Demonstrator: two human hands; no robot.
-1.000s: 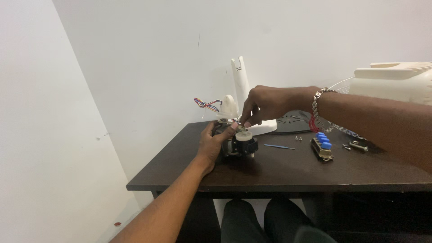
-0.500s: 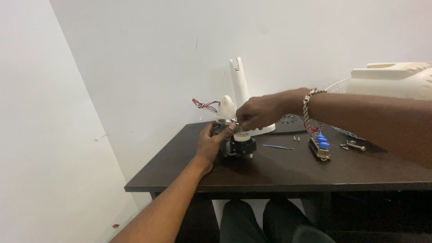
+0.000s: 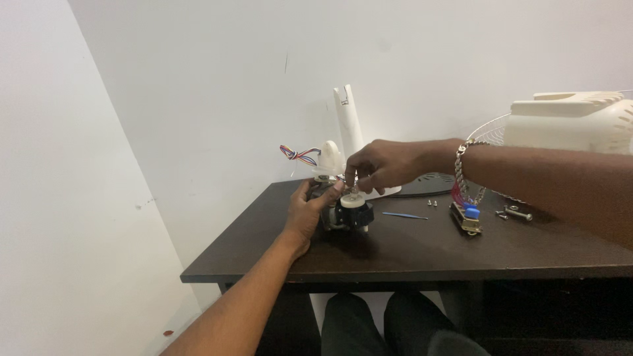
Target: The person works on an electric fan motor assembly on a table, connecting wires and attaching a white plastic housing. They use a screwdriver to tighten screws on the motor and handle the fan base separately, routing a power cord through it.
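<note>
- The left hand [image 3: 308,214] is clasped around the small motor [image 3: 346,212], which sits on the dark worktop [image 3: 409,254] near its left end.
- The right hand [image 3: 382,166] pinches something small at the motor's 12 o'clock, fingertips closed.
- Judged step: working a top fitting; next calls for a steady hold and fine finger turns.
- At 3 o'clock lie a thin blue tool [image 3: 403,215], loose screws [image 3: 516,213] and a blue switch block [image 3: 467,218].

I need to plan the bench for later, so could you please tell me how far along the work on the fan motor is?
Done: the white fan housing and stand column sit apart, and loose screws lie on the dark table. In hand: the left hand steadies the small motor assembly while the right hand pinches something at its top. Left: the switch block and thin tool lie unused.
</note>
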